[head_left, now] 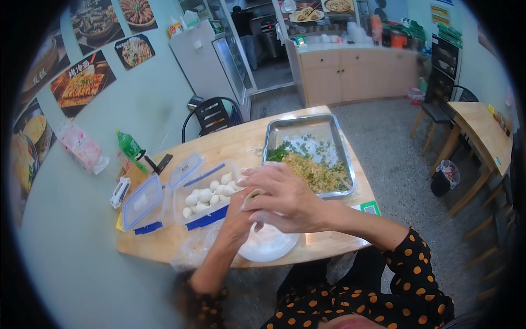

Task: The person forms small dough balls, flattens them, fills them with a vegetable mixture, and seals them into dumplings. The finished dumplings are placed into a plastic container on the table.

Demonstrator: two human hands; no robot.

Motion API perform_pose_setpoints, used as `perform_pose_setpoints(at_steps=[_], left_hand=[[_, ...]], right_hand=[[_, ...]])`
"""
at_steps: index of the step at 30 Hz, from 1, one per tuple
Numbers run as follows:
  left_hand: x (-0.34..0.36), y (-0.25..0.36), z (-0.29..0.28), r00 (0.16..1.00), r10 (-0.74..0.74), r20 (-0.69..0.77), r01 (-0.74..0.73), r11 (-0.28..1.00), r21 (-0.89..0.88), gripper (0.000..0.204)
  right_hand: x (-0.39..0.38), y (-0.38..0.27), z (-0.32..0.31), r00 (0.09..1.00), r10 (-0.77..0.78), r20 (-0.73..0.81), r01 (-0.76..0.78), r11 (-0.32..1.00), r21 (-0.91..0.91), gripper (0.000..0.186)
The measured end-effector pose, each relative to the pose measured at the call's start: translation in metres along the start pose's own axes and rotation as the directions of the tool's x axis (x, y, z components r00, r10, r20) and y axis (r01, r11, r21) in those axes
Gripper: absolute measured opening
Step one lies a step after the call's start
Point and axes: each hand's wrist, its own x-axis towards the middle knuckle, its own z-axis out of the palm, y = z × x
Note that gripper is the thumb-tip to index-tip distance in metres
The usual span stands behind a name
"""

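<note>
Both my hands are together above a white plate [268, 247]. My left hand [235, 219] and my right hand [287, 197] hold a small pale dough piece [251, 197] between them, the right fingers curled over it and flour-dusted, partly hiding the left fingers. Just left of them is an open clear plastic box [189, 178] with blue clips, holding several white dough balls [205, 194]. Behind my right hand lies a steel tray [298, 123] with chopped greens [279, 151] and a yellowish crumbly filling [326, 172].
On the wooden table [148, 247] are lids [142, 203], a green bottle [129, 143], a phone [164, 163] and a plastic bag [189, 252]. Behind stand a chair [213, 115], fridge [197, 60], counter [350, 77] and a person [246, 35]. At right are another table [474, 126] and a bin [441, 183].
</note>
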Motion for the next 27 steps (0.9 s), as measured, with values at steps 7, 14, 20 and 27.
perform_pose_setpoints(at_steps=[7, 14, 20, 27], left_hand=[[0.05, 0.003, 0.037, 0.986, -0.078, 0.148, 0.069, 0.996, 0.064, 0.019], [0.065, 0.016, 0.048, 0.992, 0.125, -0.013, -0.123, 0.988, 0.091, 0.014], [0.081, 0.032, 0.073, 0.939, 0.33, -0.096, -0.308, 0.931, 0.194, 0.015], [0.092, 0.001, 0.109, 0.973, 0.224, -0.051, -0.215, 0.966, 0.144, 0.013]], right_hand=[[-0.028, 0.039, -0.066, 0.967, 0.192, -0.166, -0.244, 0.885, -0.397, 0.02], [-0.053, 0.031, -0.05, 0.682, 0.721, -0.119, -0.608, 0.651, 0.454, 0.033], [-0.048, 0.018, -0.026, 0.455, 0.881, 0.129, -0.332, 0.034, 0.943, 0.037], [-0.062, 0.013, -0.016, 0.349, 0.931, 0.104, -0.089, -0.078, 0.993, 0.034]])
